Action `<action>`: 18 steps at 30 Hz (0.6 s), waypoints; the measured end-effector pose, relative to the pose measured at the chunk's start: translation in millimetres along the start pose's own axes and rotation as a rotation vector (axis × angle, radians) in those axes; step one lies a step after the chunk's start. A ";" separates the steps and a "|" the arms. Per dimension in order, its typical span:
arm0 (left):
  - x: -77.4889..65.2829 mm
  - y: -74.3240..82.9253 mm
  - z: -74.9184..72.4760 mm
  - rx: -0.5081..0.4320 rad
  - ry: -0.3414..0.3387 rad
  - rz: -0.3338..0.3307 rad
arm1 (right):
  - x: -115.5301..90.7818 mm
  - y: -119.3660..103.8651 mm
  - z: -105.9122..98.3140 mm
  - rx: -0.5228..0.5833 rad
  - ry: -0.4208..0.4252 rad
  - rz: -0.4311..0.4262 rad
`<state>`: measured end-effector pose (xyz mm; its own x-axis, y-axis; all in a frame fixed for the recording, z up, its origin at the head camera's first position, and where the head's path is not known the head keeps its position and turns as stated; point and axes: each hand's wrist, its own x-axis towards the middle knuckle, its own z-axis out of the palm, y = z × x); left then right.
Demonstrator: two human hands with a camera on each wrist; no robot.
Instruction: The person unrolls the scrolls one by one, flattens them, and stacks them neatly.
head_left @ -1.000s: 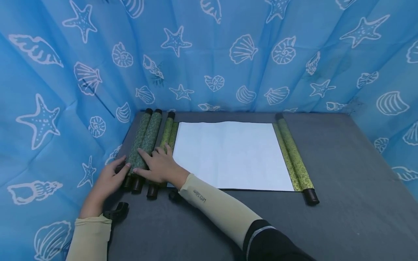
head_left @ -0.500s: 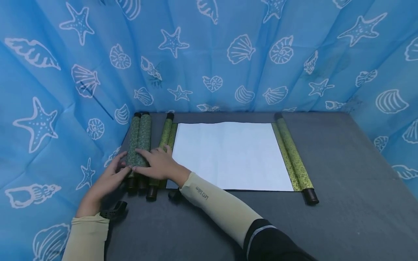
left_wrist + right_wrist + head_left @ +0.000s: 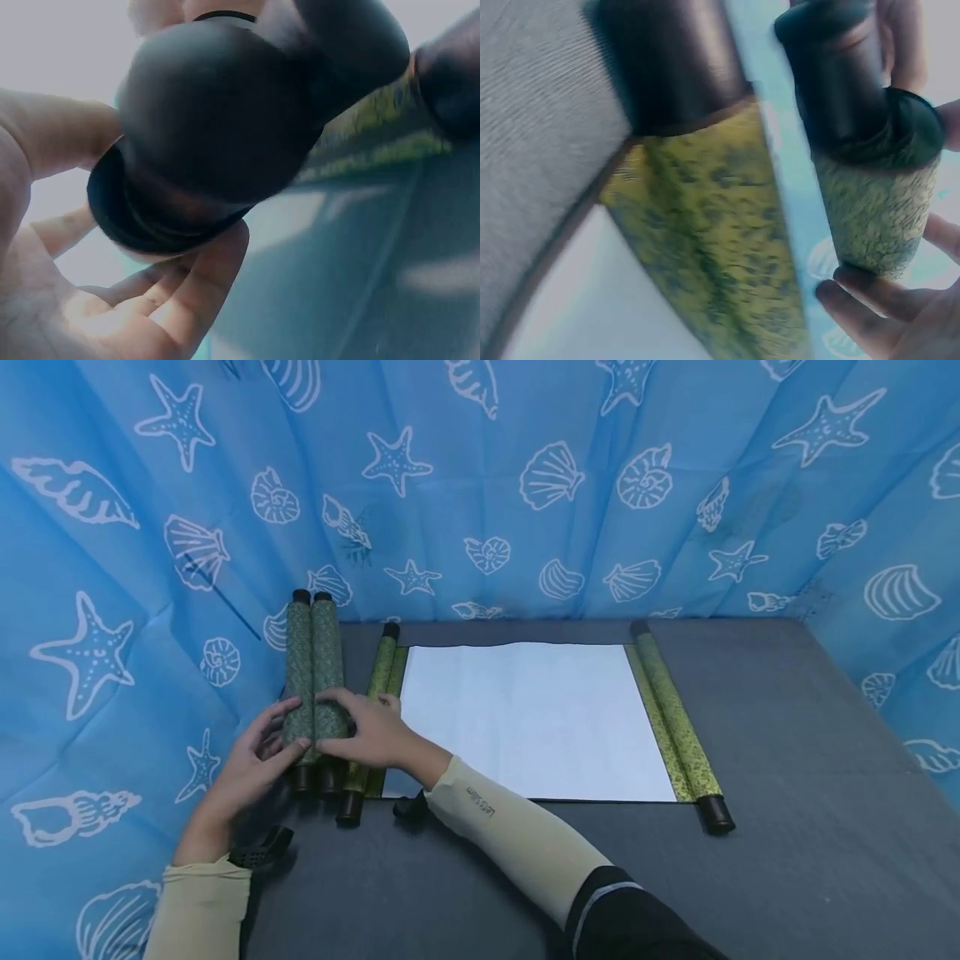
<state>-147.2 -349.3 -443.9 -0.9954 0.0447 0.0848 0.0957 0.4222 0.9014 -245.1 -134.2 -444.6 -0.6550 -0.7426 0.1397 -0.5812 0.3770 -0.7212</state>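
Observation:
Two dark green patterned scroll rolls, a left one [image 3: 299, 668] and a right one [image 3: 327, 652], stand side by side, tilted up off the table with dark end knobs. My left hand [image 3: 247, 768] grips the left roll near its lower end, thumb in front. My right hand [image 3: 378, 733] holds the right roll from its right side. In the left wrist view a dark knob [image 3: 217, 120] hides much of the rolls. The right wrist view shows the green rolls [image 3: 877, 210] between the fingers. Whether both rolls form one scroll, I cannot tell.
Just right of the hands lies a spread scroll with white paper [image 3: 517, 718] between a left yellow-green roller [image 3: 382, 662] and a right one [image 3: 678, 718]. Grey cloth covers the table [image 3: 810, 827]. A blue shell-print curtain [image 3: 450, 510] encloses the back and sides.
The green rolls first shifted left, away from the yellow-green roller. Since then their far ends have risen off the table, with both hands still on them.

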 end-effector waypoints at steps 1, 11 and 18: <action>0.6 1.4 1.9 -0.007 0.004 0.011 | -1.2 0.2 -2.9 0.017 0.008 -0.009; 11.7 23.7 27.8 -0.061 -0.022 0.081 | -22.2 12.2 -38.8 0.163 0.078 -0.005; 20.6 42.0 50.2 -0.045 -0.081 0.180 | -42.4 25.5 -58.8 0.461 0.020 0.027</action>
<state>-163.5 -285.2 -425.6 -0.9584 0.1894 0.2138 0.2703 0.3599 0.8930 -260.6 -60.5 -429.0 -0.6789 -0.7231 0.1271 -0.2916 0.1067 -0.9506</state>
